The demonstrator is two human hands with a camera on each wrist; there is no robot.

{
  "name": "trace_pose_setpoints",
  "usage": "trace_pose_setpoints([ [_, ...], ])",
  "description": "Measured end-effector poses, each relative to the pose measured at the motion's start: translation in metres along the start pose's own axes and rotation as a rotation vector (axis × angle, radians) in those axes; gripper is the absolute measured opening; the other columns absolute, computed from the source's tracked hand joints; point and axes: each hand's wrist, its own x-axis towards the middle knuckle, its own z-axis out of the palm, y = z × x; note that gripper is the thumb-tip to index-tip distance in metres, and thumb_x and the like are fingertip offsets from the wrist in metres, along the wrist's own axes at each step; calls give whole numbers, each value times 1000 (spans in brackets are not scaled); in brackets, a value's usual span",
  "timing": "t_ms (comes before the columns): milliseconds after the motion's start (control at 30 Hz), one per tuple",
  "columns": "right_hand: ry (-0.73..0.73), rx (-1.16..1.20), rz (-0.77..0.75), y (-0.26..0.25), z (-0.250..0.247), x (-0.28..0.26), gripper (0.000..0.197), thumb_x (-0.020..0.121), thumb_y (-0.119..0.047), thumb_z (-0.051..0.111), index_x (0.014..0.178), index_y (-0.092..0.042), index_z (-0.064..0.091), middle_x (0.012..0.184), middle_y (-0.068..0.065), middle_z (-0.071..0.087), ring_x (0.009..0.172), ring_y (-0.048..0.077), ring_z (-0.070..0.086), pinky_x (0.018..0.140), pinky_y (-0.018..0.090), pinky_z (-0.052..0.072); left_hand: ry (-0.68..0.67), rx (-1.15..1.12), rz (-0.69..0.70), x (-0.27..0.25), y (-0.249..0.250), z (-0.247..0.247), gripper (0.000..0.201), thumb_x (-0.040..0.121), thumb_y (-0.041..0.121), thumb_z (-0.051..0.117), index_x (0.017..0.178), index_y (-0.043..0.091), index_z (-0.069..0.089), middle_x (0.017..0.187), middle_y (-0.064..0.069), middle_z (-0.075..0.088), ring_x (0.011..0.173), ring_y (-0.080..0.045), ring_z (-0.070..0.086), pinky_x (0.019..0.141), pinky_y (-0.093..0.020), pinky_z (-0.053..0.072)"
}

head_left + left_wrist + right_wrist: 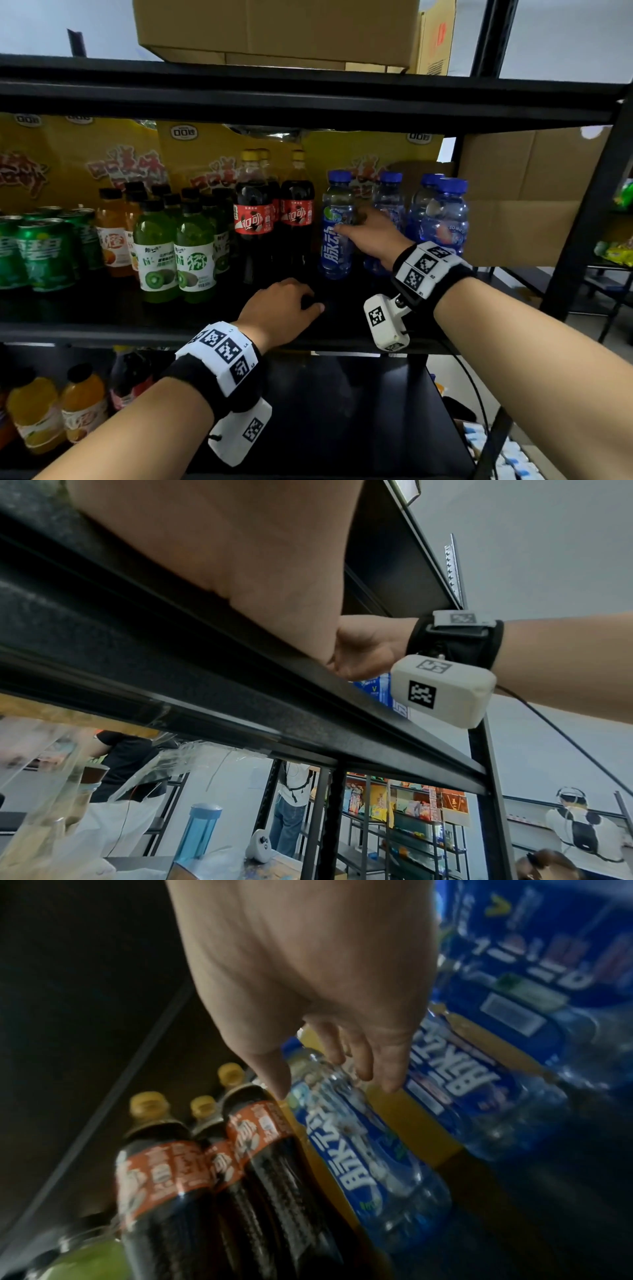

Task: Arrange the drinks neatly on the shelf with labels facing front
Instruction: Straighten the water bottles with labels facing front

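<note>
Right hand (370, 236) fingers wrap the blue bottle (337, 226) at centre frame; next, twist its label frontward.

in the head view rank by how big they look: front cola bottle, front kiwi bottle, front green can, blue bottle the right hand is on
1. front cola bottle
2. blue bottle under the right hand; front kiwi bottle looks about alike, so unranked
3. front green can
</note>
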Motion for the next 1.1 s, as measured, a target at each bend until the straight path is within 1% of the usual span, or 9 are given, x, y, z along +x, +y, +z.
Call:
trace_pose_setpoints([
  [167, 232, -277, -198, -29, -29, 4, 28, 95, -29, 68, 121, -19, 71, 124, 4, 70, 112, 23, 65, 88, 27, 48, 27, 57, 79, 3, 8, -7, 46, 94, 60, 56, 130, 32, 62, 129, 6, 64, 114, -19, 63, 90, -37, 55],
  [233, 327, -404, -241, -44, -37, 11, 26, 95, -26, 64, 119, -18, 70, 124, 8, 69, 117, 29, 62, 95, 31, 48, 8, 63, 100, 5, 14, -6, 47, 95, 60, 55, 131, 31, 62, 131, 5, 61, 116, -19, 61, 92, -38, 54],
  [367, 280, -700, -103, -56, -38, 27, 40, 101, -26, 52, 136, -9, 58, 145, 19, 55, 138, 38, 46, 116, 45, 34, -13, 46, 90, 11, 18, -5, 46, 96, 59, 55, 130, 29, 64, 132, 2, 62, 119, -19, 60, 96, -38, 53],
  [500, 293, -804, -46, -54, -35, 30, 44, 101, -23, 53, 142, -7, 49, 151, 20, 44, 142, 37, 37, 117, 46, 30, -17, 92, 113, 14, 17, -3, 45, 99, 57, 52, 130, 27, 64, 130, 0, 62, 116, -21, 61, 92, -36, 53],
  [600, 377, -763, -65, -57, -37, 24, 50, 96, -23, 63, 143, -9, 49, 148, 18, 39, 137, 44, 38, 109, 48, 38, -10, 67, 110, 14, 16, -1, 42, 99, 54, 53, 128, 27, 66, 130, 0, 61, 116, -21, 60, 92, -36, 52],
  [700, 299, -729, -75, -53, -36, 22, 35, 97, -30, 63, 125, -9, 61, 130, 15, 58, 125, 37, 52, 104, 41, 43, -11, 51, 101, 12, 17, -1, 41, 99, 54, 53, 128, 28, 66, 130, 1, 60, 116, -21, 60, 93, -36, 52],
  [867, 246, -488, -166, -32, -26, 9, 23, 99, -36, 63, 98, -14, 54, 87, 5, 59, 79, 25, 58, 56, 27, 33, 41, -10, 123, 9, 25, -6, 40, 97, 49, 61, 129, 26, 65, 129, 1, 64, 116, -20, 62, 95, -38, 53],
  [1000, 324, -387, -246, -20, -19, -12, 22, 98, -34, 66, 98, -14, 58, 87, 3, 59, 81, 23, 56, 59, 29, 34, 137, -267, 110, 14, 43, -1, 50, 92, 47, 69, 136, 25, 62, 131, 3, 67, 119, -17, 63, 98, -32, 52],
  [1100, 393, -181, -281, -17, -28, -24, 29, 98, -33, 69, 113, -8, 64, 97, 7, 69, 86, 21, 71, 72, 33, 55, 162, -399, 100, 19, 45, 2, 66, 88, 48, 74, 145, 22, 53, 130, 7, 65, 120, -13, 61, 92, -21, 44],
])
